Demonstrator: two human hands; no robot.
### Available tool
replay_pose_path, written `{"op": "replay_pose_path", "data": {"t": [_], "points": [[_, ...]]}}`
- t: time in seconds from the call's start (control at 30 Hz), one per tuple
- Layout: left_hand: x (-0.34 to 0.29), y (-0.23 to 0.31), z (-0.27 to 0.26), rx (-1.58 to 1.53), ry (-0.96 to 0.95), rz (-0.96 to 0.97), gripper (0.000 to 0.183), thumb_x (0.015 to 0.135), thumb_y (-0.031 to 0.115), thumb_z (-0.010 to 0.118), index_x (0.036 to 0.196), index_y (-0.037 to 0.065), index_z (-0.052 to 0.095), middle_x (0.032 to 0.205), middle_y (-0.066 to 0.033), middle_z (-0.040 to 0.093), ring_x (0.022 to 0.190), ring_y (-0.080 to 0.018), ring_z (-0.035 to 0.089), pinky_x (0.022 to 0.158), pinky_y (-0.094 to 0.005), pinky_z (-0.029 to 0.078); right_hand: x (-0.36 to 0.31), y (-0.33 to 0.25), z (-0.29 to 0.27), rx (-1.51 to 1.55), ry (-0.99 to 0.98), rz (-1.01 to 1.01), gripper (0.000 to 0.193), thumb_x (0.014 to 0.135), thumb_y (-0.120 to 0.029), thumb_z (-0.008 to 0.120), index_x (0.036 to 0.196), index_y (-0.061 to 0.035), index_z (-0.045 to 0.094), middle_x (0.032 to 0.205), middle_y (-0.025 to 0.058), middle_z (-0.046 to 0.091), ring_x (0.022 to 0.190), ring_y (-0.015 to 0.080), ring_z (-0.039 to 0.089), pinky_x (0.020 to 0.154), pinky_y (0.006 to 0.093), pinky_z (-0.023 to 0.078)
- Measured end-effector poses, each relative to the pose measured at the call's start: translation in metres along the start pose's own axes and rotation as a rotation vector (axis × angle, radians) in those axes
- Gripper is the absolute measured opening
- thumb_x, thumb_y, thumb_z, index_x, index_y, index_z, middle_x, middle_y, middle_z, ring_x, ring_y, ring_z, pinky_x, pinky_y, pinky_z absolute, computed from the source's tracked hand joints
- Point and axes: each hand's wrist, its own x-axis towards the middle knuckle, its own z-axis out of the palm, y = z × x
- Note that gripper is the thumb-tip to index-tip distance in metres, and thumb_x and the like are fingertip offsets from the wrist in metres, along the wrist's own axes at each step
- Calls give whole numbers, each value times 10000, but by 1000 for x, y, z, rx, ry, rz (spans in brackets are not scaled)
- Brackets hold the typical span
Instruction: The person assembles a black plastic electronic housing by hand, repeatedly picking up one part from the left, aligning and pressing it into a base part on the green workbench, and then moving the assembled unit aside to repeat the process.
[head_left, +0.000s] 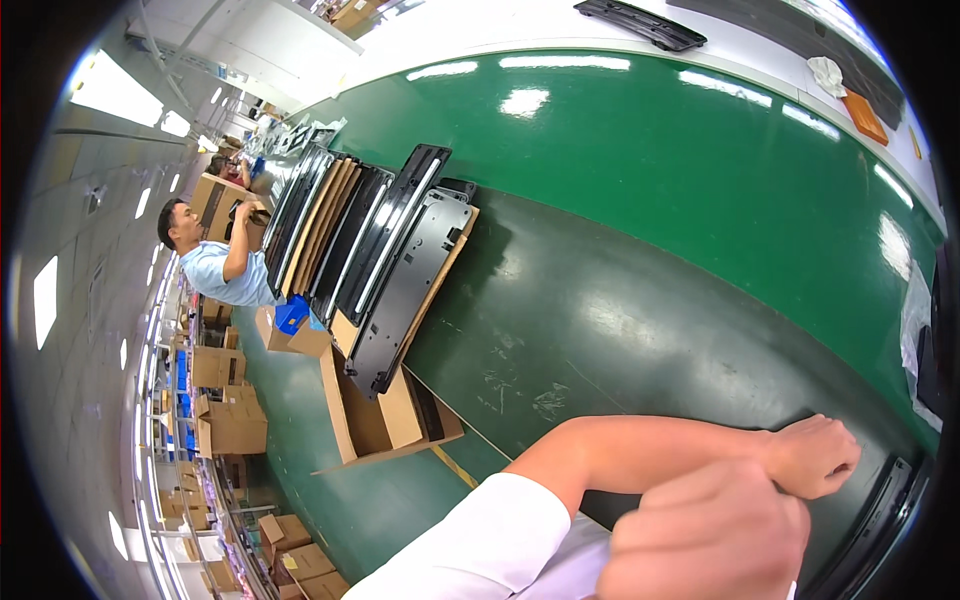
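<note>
My left arm reaches across to the right from a white sleeve, and my left hand (815,457) is closed in a fist over the dark green table near its right end. Nothing shows in its curled fingers. Closer to me, my right hand (700,530) is slightly blurred, its fingers bent in and the palm side hidden, so I cannot see whether it holds anything. It overlaps my left wrist in the picture; whether they touch I cannot tell. A long black panel (868,530) lies at the lower right, nearest my left hand.
Black plastic panels (405,290) with cardboard sheets (318,225) stand stacked at the table's far left. An open cardboard box (375,425) is beside them. A co-worker in light blue (222,268) stands beyond. Another black panel (640,22) lies on the white surface at the back.
</note>
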Motion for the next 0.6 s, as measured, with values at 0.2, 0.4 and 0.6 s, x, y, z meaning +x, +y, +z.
{"op": "replay_pose_path", "data": {"t": [0.2, 0.4, 0.6], "points": [[0, 4, -8, -29, -36, -45, 127, 825, 74, 637, 709, 26, 619, 721, -127, 648, 675, -364, 633, 612, -472, 503, 12, -9, 4, -241, 28, 8, 247, 618, -224, 761, 646, -25, 617, 572, 17, 428, 464, 143, 410, 417, 264, 255], [-2, -2, -12, 42, -23, -19, 102, 840, 74, 639, 749, 35, 615, 745, -116, 652, 677, -359, 636, 594, -465, 495, 13, -15, 32, -279, 430, 51, 317, 534, -292, 726, 578, -18, 573, 525, 17, 367, 431, 130, 339, 413, 254, 182], [0, 6, -9, 18, -49, -41, 105, 844, 60, 648, 757, 21, 604, 753, -120, 654, 675, -362, 632, 591, -463, 489, 25, -23, 11, -323, 238, 105, 317, 493, -290, 663, 552, -17, 512, 531, 15, 348, 432, 128, 345, 412, 262, 186]]}}
